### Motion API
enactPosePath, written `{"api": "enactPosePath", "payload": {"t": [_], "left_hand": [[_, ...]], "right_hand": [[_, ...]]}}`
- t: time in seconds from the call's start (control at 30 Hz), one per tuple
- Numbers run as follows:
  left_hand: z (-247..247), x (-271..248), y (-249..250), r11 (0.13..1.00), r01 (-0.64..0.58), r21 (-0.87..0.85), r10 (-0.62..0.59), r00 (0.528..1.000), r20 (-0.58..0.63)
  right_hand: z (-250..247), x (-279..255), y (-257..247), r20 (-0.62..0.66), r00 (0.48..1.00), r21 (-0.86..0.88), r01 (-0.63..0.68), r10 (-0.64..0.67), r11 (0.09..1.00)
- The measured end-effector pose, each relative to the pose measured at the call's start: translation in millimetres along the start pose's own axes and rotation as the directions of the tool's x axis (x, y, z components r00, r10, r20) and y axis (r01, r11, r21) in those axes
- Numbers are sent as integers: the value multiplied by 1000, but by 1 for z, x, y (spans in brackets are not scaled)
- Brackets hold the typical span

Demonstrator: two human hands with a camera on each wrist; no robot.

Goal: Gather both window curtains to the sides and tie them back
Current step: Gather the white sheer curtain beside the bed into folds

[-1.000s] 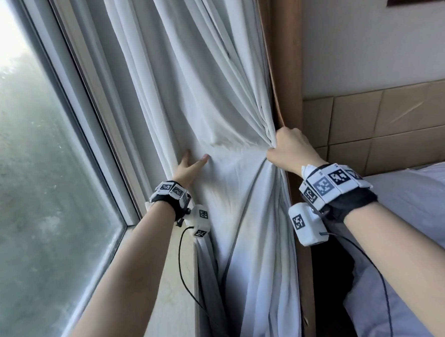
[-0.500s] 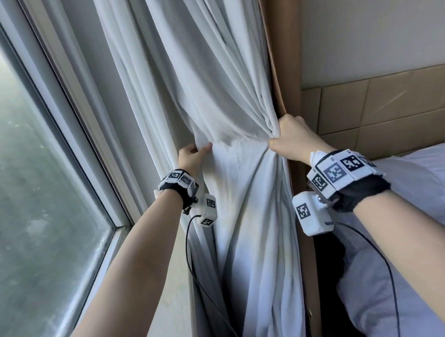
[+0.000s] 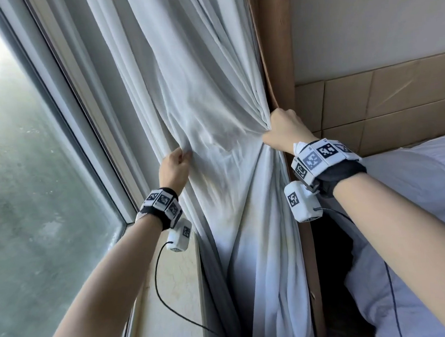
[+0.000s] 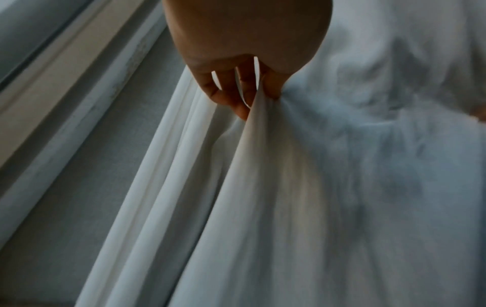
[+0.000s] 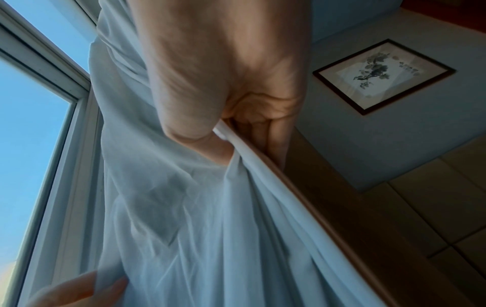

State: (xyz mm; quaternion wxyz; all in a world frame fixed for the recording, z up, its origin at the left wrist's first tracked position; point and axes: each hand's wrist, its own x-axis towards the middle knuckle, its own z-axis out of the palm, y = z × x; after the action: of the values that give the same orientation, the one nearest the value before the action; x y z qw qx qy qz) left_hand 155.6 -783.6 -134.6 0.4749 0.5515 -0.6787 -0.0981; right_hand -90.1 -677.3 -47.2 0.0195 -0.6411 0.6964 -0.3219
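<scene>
Both hands gripping white curtain (image 3: 212, 111), wrist bands (image 3: 319, 157) with square coded markers

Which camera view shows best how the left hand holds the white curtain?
The left wrist view: the left hand pinches a fold of the white curtain. The head view shows only its back; the right wrist view shows blurred fingertips.

Curtain (image 3: 212, 111): thin matt white cloth, creased; sill (image 3: 177, 296): smooth stone.
</scene>
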Motion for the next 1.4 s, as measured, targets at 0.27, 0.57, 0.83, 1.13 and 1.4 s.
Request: {"api": "enactPosePath", "payload": {"t": [0.27, 0.57, 0.83, 1.13, 1.4], "left_hand": [[-21, -28, -14, 983, -38, -179, 11, 988, -151], [-21, -46, 11, 997, -54, -49, 45, 985, -166], [18, -67, 45, 965, -222, -139, 216, 975, -54], [15, -41, 26, 965, -44, -259, -12, 977, -212], [1, -9, 30, 980, -24, -197, -10, 985, -170]], "right_hand": [[7, 0, -7, 16, 1000, 9, 24, -24, 1000], [11, -5, -12, 9, 999, -5, 40, -40, 999], [21, -11, -21, -22, 996, -28, 88, -88, 996], [16, -11, -15, -8, 997, -30, 80, -81, 996], [19, -11, -18, -2, 995, -20, 95, -95, 995]]}}
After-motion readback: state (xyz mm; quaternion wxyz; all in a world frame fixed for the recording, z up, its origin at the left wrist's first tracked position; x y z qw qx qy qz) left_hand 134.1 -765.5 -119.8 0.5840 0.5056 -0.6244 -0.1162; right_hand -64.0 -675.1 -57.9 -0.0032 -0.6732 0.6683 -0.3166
